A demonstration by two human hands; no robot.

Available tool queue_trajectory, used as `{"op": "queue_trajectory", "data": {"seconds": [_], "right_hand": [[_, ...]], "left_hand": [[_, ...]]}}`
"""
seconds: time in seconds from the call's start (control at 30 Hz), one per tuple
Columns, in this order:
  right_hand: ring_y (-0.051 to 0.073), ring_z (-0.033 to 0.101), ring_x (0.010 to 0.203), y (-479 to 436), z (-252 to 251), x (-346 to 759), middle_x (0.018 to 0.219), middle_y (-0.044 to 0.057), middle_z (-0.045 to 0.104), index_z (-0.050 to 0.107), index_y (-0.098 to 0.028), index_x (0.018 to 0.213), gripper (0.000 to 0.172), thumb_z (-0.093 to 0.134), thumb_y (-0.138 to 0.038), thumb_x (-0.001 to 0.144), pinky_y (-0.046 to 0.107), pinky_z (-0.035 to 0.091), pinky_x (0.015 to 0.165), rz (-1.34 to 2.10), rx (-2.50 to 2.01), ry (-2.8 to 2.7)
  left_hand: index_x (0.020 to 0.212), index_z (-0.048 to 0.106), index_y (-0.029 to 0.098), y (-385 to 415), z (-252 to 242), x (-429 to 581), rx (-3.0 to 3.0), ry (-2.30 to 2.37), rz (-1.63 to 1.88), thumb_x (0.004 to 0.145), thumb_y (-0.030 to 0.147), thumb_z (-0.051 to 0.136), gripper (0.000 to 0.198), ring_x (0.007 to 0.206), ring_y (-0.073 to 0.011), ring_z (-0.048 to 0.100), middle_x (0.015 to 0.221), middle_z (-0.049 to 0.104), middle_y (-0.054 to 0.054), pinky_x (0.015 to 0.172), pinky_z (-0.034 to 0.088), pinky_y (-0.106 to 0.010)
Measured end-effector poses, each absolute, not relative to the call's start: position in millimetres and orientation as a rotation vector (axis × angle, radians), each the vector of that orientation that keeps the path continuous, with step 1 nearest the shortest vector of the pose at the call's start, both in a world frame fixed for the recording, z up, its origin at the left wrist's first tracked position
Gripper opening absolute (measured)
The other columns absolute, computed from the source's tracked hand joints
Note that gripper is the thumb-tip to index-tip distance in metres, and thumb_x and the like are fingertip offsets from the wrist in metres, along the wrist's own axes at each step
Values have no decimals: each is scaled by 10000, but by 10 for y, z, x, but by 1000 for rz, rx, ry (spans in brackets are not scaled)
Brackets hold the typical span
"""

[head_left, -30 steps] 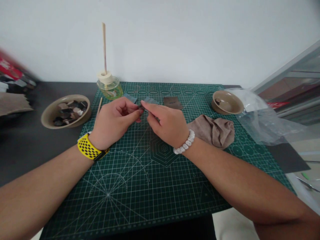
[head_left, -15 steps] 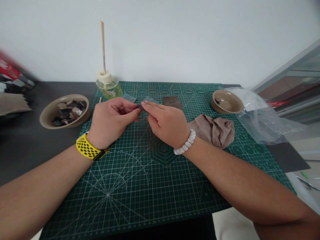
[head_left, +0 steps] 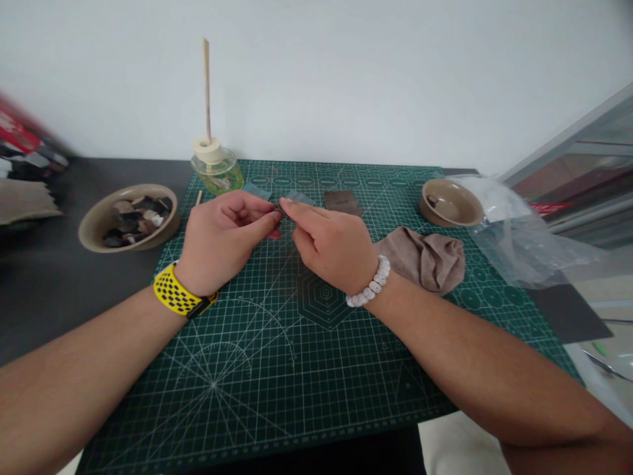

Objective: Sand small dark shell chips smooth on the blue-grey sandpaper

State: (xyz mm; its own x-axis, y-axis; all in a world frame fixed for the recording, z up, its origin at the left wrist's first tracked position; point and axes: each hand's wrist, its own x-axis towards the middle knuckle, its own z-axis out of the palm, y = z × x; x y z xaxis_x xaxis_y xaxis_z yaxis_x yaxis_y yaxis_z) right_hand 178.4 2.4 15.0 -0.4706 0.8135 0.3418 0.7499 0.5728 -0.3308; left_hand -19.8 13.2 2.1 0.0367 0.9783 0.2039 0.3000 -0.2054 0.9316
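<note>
While a gridded green cutting mat [head_left: 257, 402] is spread over the dark worktop [head_left: 44, 323], both bare forearms are stretched across it, the left wrist circled by a yellow strap [head_left: 177, 293], the right by a beaded bracelet [head_left: 368, 287]. Above the mat, a small dark piece [head_left: 279, 209] is pinched between the thumb and fingers of the left hand [head_left: 215, 241]. The fingertips of the right hand [head_left: 333, 251] are brought against it; whether anything is gripped there cannot be told, the contact being largely hidden. For good work at this point, it is judged, the piece is best steadied by the left pinch, with light, even pressure applied from the right and the fingertips spared from slipping. A rumpled brown cloth [head_left: 432, 260] is laid beyond the right wrist. The scene is flanked by two tan bowls, the left one [head_left: 91, 231] filled with dark and brown pieces, the right one [head_left: 457, 204] holding a small dark bit. Farther back, a brown square [head_left: 342, 202] is seen, and a glass bottle [head_left: 225, 177] is stood near the white wall [head_left: 346, 79].
</note>
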Motion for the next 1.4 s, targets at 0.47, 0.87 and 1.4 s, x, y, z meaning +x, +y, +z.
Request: {"op": "queue_trajectory", "data": {"seconds": [0.47, 0.87, 1.4], "right_hand": [[262, 868, 1049, 14, 145, 1746, 1208, 116, 906, 718, -178, 1584, 531, 505, -171, 1098, 354, 654, 922, 282, -1401, -2322], [239, 801, 1342, -24, 189, 1761, 1641, 62, 699, 687, -257, 1618, 588, 483, -80, 1095, 373, 647, 1130, 281, -1236, -2388], [266, 782, 1374, 10, 279, 1766, 1643, 87, 700, 627, -223, 1672, 612, 461, -86, 1100, 388, 636, 1089, 321, -1372, -2448]], "left_hand": [[898, 692, 271, 158, -10, -196, 1542, 1249, 1223, 819, 317, 887, 215, 768, -225, 821, 817, 820, -9, 749, 683, -361], [759, 639, 251, 141, 58, -208, 1828, 1371, 1071, 798, 254, 742, 111, 623, -158, 600, 684, 699, 25, 572, 474, -294], [836, 663, 257, 130, 46, -190, 1677, 1310, 1063, 874, 267, 775, 118, 689, -198, 752, 727, 772, 14, 695, 612, -344]]}}
